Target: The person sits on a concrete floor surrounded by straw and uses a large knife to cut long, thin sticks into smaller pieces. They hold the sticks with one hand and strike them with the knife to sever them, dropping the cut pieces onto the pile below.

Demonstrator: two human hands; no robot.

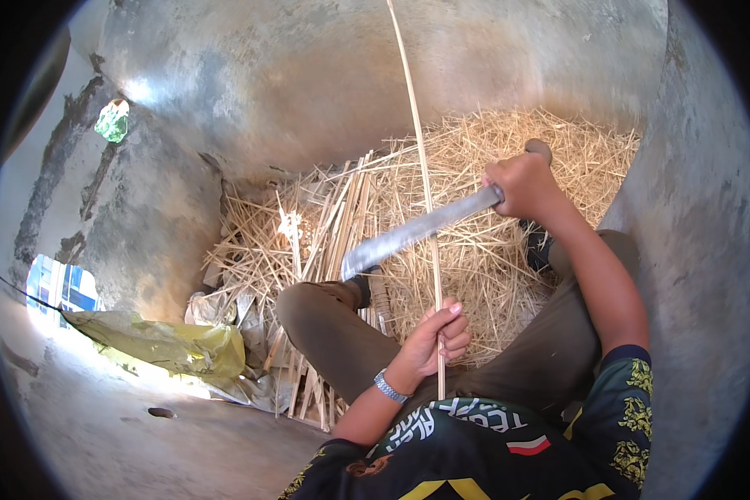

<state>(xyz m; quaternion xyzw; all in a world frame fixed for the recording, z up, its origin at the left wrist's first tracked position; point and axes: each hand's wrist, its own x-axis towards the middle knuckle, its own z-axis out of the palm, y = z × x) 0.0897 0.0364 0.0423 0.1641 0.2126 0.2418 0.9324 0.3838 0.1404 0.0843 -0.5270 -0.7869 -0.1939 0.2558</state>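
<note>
My left hand (447, 336) is closed round a long, thin pale strip (426, 179), which looks like split bamboo. The strip runs from near my belly up past the top of the view. In my right hand (522, 185) is the handle of a machete (421, 231), with the handle's butt showing above the fist. Its blade, slightly smeared by motion, points left and crosses the strip well above my left hand. Whether blade and strip touch, I cannot tell. A woven metal-look band circles my left wrist.
Pale shavings (508, 275) heap on the floor between and beyond my bent legs. Several longer strips (342, 221) lie bundled by my left knee. A yellowish plastic sheet (200, 350) sits at a left opening. Concrete walls (292, 83) stand close around me.
</note>
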